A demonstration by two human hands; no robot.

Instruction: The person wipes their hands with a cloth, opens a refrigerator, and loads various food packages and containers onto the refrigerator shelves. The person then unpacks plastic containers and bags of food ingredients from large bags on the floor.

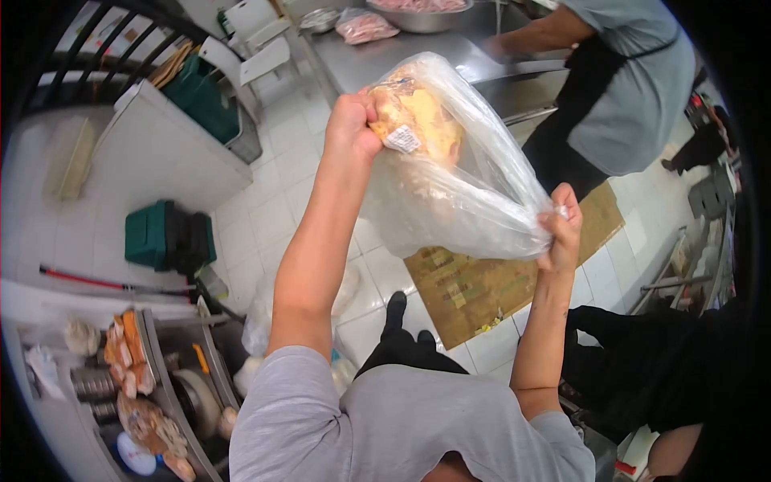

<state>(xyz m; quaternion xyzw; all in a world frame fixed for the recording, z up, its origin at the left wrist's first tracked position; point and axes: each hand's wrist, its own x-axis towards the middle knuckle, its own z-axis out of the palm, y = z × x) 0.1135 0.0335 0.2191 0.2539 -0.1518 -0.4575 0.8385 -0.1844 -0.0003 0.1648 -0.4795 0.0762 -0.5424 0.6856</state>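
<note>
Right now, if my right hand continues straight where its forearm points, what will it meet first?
Probably the co-worker's dark clothing, which lies ahead of your right hand in the picture; with one view, the depth between them is unclear.

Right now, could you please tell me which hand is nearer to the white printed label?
Left: the left hand holds the edge of the yellowish bundle, just beside the white label; the right hand is farther off, gripping the clear plastic bag.

Glossy plastic bag (474, 229); smooth metal counter (353, 63); matt cloth shirt (430, 414)
</note>
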